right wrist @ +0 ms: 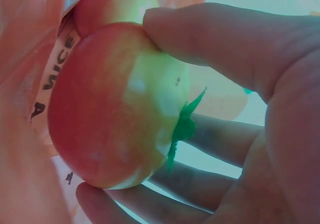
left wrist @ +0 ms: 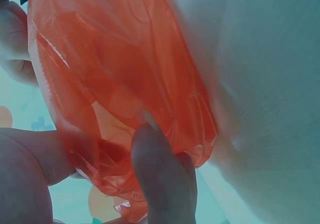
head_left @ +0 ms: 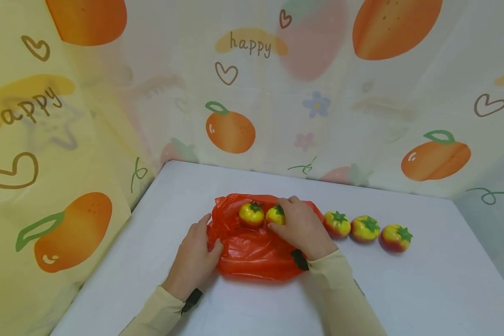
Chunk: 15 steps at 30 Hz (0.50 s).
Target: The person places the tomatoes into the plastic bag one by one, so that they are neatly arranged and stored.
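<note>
A crumpled red plastic bag (head_left: 256, 261) lies on the white table. My left hand (head_left: 195, 254) pinches its left edge; in the left wrist view the thumb (left wrist: 157, 169) presses against the thin film. One red-and-yellow tomato (head_left: 251, 214) with a green leafy top sits at the bag's opening. Beside it, my right hand (head_left: 302, 226) grips a second tomato (right wrist: 115, 108), thumb on one side and fingers curled beneath, partly covering it in the head view. The right wrist view has the two tomatoes touching, with red film alongside.
To the right of the bag, three more tomatoes (head_left: 365, 228) stand in a row on the table (head_left: 437, 289). A fruit-printed curtain (head_left: 269, 121) hangs along the back and left edges. Dark lettering shows on a pale strip (right wrist: 55, 73) behind the tomatoes.
</note>
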Available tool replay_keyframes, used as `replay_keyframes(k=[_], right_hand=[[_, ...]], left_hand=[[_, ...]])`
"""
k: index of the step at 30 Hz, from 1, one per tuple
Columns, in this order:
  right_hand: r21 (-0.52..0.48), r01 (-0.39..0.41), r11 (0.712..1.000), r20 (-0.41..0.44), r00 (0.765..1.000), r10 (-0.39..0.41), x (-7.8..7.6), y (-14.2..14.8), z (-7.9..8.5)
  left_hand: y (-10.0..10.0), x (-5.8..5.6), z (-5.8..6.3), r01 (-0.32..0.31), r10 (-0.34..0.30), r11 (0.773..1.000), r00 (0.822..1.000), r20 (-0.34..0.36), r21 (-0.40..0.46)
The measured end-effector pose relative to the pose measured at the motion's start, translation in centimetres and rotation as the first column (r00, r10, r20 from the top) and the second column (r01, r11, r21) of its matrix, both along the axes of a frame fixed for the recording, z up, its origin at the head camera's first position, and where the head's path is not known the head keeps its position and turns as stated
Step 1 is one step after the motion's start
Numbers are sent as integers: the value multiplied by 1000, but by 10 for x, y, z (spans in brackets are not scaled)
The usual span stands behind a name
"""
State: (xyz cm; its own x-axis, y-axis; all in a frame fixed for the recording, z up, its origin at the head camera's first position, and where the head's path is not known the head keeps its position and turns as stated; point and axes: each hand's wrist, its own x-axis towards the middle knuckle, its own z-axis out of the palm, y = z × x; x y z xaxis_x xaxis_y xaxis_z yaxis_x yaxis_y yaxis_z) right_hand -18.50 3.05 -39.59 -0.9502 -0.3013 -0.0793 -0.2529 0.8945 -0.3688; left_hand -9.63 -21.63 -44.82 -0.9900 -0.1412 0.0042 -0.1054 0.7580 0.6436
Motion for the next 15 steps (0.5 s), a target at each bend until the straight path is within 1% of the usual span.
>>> replay_keyframes(k=[4,10,12,15], right_hand=[[2,-2,1000,19,1000,1,3,1,3],[-7,17,1000,55,998,-16,5,-1,8],[-5,19,1000,57,998,-19,3,-2,6],[2,22,1000,54,998,-22,0,-3,-1]], left_hand=[[0,0,-1,1,-1,1000,1000,-6,-5],[1,0,-3,12,-12,1000,999,-46,-4],[1,0,-4,15,-15,1000,998,-53,-2],[1,0,-3,21,-21,1000,999,-44,-5]])
